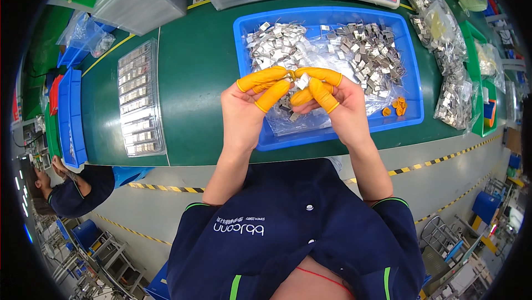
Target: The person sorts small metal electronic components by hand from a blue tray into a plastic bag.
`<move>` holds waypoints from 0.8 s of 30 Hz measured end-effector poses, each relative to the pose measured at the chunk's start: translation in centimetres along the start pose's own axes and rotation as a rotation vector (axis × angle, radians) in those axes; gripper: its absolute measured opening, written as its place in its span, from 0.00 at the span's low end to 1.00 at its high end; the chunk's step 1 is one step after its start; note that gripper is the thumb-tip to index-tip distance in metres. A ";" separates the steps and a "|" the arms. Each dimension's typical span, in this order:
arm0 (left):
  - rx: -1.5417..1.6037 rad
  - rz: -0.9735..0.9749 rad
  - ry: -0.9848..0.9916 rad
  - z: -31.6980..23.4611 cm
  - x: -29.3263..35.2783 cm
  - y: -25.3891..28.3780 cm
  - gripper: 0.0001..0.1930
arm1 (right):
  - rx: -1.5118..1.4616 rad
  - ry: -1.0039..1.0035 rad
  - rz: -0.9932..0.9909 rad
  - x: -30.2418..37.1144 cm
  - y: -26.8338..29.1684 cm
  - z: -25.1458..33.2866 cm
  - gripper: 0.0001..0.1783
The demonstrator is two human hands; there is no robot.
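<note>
Fingertips of the left hand (246, 109) and right hand (346, 106) pinch a small white part (302, 81) at centre frame; slipping off the yellow-orange finger cots (271, 96), it could vanish among similar pieces (277, 45) in the blue tray (293, 141).

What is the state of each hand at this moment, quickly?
Left hand: closed in a pinch; what it grips cannot be told.
Right hand: closed, holding a small white part.
</note>
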State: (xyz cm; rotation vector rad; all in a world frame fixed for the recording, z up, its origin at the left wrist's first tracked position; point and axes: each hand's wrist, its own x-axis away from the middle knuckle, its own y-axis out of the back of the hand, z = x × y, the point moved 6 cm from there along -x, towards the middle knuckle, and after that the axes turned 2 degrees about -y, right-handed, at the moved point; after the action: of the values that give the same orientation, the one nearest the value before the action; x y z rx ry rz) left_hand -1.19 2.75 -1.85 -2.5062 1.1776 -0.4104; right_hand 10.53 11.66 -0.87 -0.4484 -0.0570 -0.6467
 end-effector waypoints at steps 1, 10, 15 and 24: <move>-0.045 -0.009 -0.061 -0.1 0.0 -0.2 0.16 | 0.000 -0.002 -0.001 0.1 -0.3 -0.1 0.13; 0.158 0.026 -0.060 0.3 0.2 -0.8 0.13 | -0.035 0.238 -0.188 0.5 -0.3 0.1 0.14; 0.153 0.017 -0.012 0.2 0.2 -0.9 0.13 | 0.117 0.335 -0.202 0.9 -0.1 0.7 0.13; -0.174 0.100 -0.098 -1.0 0.1 -0.5 0.14 | 0.702 0.524 -0.148 1.5 0.1 4.1 0.11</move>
State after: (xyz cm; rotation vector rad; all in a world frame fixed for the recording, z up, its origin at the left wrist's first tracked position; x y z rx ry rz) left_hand -1.15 2.81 -0.73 -2.5649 1.3451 -0.1640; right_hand 12.17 12.59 3.08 0.4111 0.1791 -0.8230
